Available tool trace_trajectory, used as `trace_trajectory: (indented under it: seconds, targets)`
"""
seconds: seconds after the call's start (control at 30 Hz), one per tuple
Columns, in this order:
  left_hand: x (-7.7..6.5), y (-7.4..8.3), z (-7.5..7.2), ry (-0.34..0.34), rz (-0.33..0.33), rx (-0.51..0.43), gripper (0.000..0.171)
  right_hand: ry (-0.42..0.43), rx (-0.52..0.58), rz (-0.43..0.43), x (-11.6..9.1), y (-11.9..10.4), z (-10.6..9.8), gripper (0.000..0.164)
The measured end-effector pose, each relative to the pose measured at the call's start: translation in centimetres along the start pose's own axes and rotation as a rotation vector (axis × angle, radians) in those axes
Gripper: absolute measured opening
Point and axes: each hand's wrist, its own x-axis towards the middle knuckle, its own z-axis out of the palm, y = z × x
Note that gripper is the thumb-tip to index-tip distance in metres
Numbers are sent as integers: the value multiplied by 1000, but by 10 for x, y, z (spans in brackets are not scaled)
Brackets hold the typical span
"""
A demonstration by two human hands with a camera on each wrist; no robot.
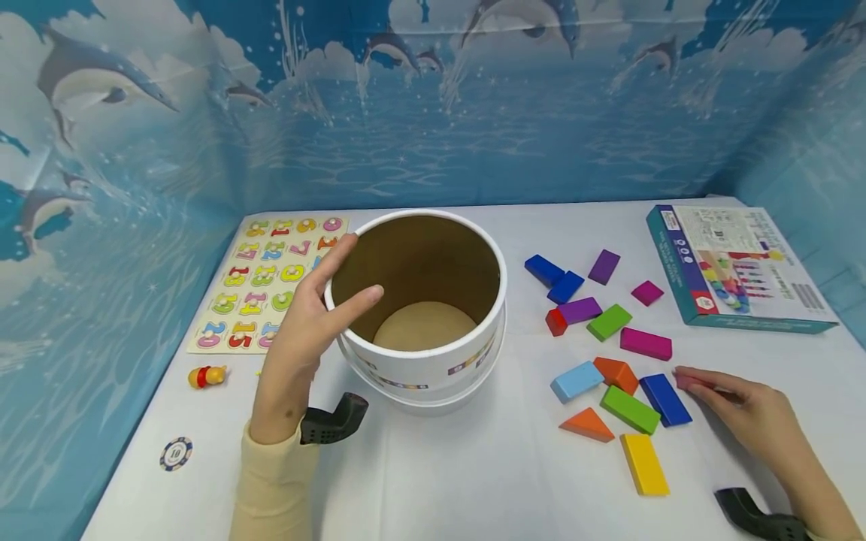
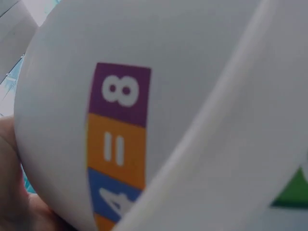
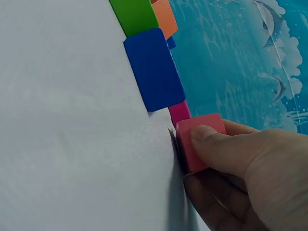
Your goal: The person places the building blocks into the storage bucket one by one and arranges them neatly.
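Observation:
A white bucket (image 1: 473,330) with a brown inside stands in the middle of the table. My left hand (image 1: 304,327) grips its left rim, with the thumb reaching over the edge; the other fingers are partly hidden. Number strips mark the bucket's side (image 2: 202,57) in the left wrist view. At the right, my right hand (image 1: 751,413) pinches a pinkish-red block (image 3: 190,156) between thumb and fingers, low by the tabletop. Beside it lies a dark blue block (image 1: 666,400). Several coloured blocks lie nearby, among them a green block (image 1: 631,409) and a yellow block (image 1: 645,464).
A numbered puzzle board (image 1: 246,300) lies behind the left hand. A small toy figure (image 1: 207,376) and a round chip (image 1: 176,454) are at the left. At the back right lies a flat box (image 1: 751,267). Blue dolphin-print curtain (image 1: 419,143) encloses the table.

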Motion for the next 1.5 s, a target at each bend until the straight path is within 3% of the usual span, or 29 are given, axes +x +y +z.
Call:
trace_trajectory:
  seconds: [0.2,0.47,0.73,0.87,1.03,1.13,1.33,1.5]
  targets:
    - [1,0,2,22,10,-25,68,-5,33,110,1,8,0,35]
    - [2,-1,2,42,13,-22,69,-36,241,278,9,21,4,48]
    - [3,-2,4,46,9,-36,69,-38,455,298,17,17,-5,44]
    - [2,-1,4,49,7,-31,70,-43,536,177,30,-30,-29,40]
    - [2,0,3,46,7,-41,72,-56,504,-25,52,-122,-61,31]
    - [2,0,3,47,12,-58,72,-112,527,-120,64,-179,-73,26]
    - [2,-1,6,59,22,-78,72,-336,627,-330,95,-275,-71,24]
    - [2,-1,7,64,21,-61,71,-616,603,-510,127,-321,-48,27]
